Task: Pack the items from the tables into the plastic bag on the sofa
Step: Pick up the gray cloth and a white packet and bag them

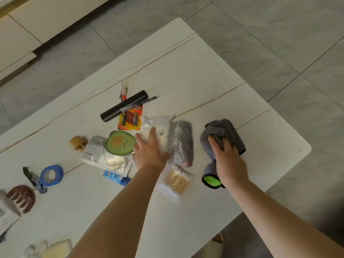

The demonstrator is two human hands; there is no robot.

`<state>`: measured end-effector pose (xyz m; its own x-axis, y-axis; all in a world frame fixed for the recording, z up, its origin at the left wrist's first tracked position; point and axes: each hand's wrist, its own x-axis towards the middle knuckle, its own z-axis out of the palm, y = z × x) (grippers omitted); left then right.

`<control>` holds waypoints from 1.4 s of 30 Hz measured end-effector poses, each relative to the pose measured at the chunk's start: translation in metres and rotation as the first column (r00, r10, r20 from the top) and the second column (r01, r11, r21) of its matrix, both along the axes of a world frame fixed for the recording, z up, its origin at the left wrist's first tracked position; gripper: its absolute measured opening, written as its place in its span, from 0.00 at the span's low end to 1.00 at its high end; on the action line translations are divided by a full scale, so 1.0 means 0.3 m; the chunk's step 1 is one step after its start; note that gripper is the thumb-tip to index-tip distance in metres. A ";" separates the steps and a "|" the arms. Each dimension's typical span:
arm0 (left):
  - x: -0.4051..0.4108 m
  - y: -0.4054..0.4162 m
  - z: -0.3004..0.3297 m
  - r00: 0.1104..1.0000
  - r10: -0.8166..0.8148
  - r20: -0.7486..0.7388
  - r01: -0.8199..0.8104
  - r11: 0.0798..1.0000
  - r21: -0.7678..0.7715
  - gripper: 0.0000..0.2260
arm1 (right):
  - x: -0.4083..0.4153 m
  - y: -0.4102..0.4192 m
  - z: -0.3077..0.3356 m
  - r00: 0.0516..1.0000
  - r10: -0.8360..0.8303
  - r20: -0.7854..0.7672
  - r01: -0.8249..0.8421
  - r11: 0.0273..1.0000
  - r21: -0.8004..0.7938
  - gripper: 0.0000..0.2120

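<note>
Both your arms were stretched out forward and bare, no sleeves showing, coming in from the bottom edge and angling up toward the middle. Your left hand (149,151) was palm down with the fingers pretty much straight and spread a little, lying flat on what was under it rather than grabbing. Your right hand (226,157) sat just to the right of the left one, well apart from it, also back-of-hand up, but its fingers were curled down and digging into the soft stuff beneath, thumb tucked out of sight. Wrists were both fairly straight, forearms running roughly parallel, the right arm coming in lower.
</note>
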<state>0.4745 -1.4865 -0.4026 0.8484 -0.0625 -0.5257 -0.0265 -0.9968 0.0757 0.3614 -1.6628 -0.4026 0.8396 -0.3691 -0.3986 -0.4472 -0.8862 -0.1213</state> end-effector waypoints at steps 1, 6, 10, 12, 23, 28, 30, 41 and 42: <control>-0.002 -0.003 0.014 1.000 -0.005 -0.014 0.005 1.000 0.011 0.44 | -0.005 -0.012 0.012 1.000 0.001 0.007 -0.001 1.000 0.004 0.35; -0.029 -0.021 0.151 0.998 -0.050 -0.038 0.052 0.998 0.028 0.41 | -0.031 -0.042 0.136 0.995 -0.071 0.072 0.065 0.995 0.074 0.35; -0.047 -0.064 0.305 0.997 -0.071 -0.025 0.071 0.997 -0.006 0.39 | -0.067 -0.061 0.287 0.986 -0.150 0.077 0.140 0.983 0.122 0.36; -0.064 -0.100 0.393 0.996 -0.094 -0.014 0.093 0.995 -0.039 0.38 | -0.097 -0.082 0.369 0.976 -0.209 0.059 0.199 0.970 0.142 0.36; -0.293 -0.472 0.720 0.919 -0.394 0.015 0.390 0.900 -0.194 0.34 | -0.440 -0.303 0.712 0.768 -0.632 0.106 0.606 0.770 0.201 0.26; -0.483 -0.686 0.808 0.804 -0.592 0.056 0.591 0.785 -0.186 0.34 | -0.716 -0.438 0.810 0.659 -0.736 0.155 0.718 0.677 0.164 0.24; -0.585 -0.775 0.841 0.752 -0.656 0.062 0.654 0.733 -0.186 0.34 | -0.844 -0.495 0.843 0.590 -0.789 0.171 0.773 0.614 0.161 0.24; -1.331 -1.250 0.972 0.424 -0.899 0.108 0.878 0.378 -0.294 0.34 | -1.593 -0.768 1.004 0.182 -0.924 0.336 0.943 0.260 0.207 0.23; -1.400 -1.286 0.974 0.397 -0.911 0.111 0.888 0.351 -0.296 0.34 | -1.661 -0.786 1.017 0.140 -0.924 0.356 0.949 0.227 0.217 0.22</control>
<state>0.0545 -1.8723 -0.1105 0.1596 -0.9086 -0.3859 -0.8785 -0.3090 0.3643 -0.1367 -1.8985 -0.0975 -0.1206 -0.9822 -0.1438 -0.8696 0.1744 -0.4619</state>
